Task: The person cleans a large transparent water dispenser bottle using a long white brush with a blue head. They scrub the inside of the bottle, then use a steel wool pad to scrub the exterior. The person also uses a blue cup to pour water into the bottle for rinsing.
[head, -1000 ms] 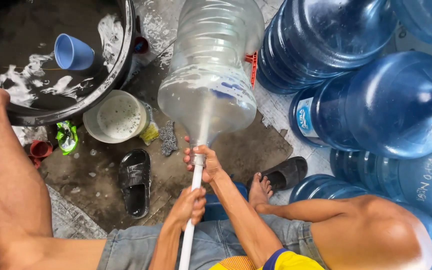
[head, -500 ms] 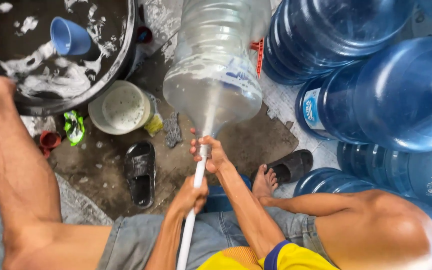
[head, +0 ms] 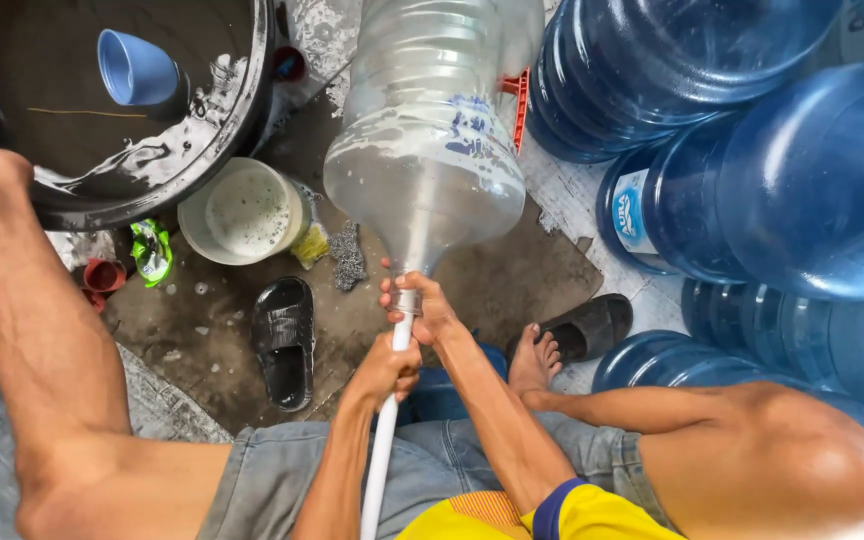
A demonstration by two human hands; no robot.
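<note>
**Both hands on the white rod, in line with the clear bottle**

We start at the right hand [head: 422, 305], wrapped shut around the neck of the clear bottle [head: 430, 150] where the white rod [head: 384, 440] enters it; the fingers curl over both neck and rod together. Just behind it, nearer our body, the left hand [head: 384, 368] is closed in a fist around the rod itself. The two hands sit one after the other, nearly touching, along the same line.

The rod runs from between our knees straight away from us and into the bottle's mouth. The bottle carries on that same axis: its neck is in the right hand, its wide body stretches away beyond the grip, with wet foam clinging inside. So the right hand is the nearer one to the bottle, the left only meets the rod.

Left of the grip lie a black sandal [head: 284, 340], a white bowl [head: 242, 210] and a dark basin [head: 242, 120] of sudsy water holding a blue cup [head: 135, 68]. Right of the grip and beyond it, blue water jugs [head: 802, 180] are stacked on their sides.
</note>
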